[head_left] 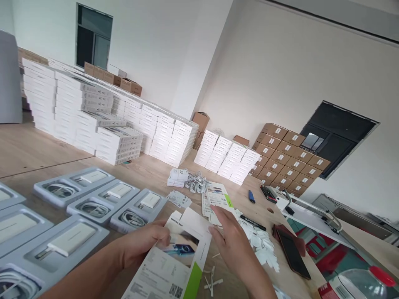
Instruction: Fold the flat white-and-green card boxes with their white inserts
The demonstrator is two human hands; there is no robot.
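A white printed box [174, 257] with a green strip and a phone picture is tilted in front of me, its top flaps standing up. My left hand [145, 236] grips its left edge, thumb on the printed face. At the upper right edge, my right hand [232, 236] has its thumb and forefinger apart, the thumb by the box's edge. Beyond my fingers lies a stack of flat printed cartons [218, 197]. Left of the box sit grey trays [104, 216], each with a white charger [73, 238] and a coiled cable [93, 209].
Bundled white cables [196, 182] and small cards [179, 199] lie mid-table. To the right are white paper pieces [264, 247], a black marker [253, 223], a blue cutter [251, 196], a phone [293, 253] and a red-capped bottle [358, 282]. Stacked white boxes [118, 145] line the back.
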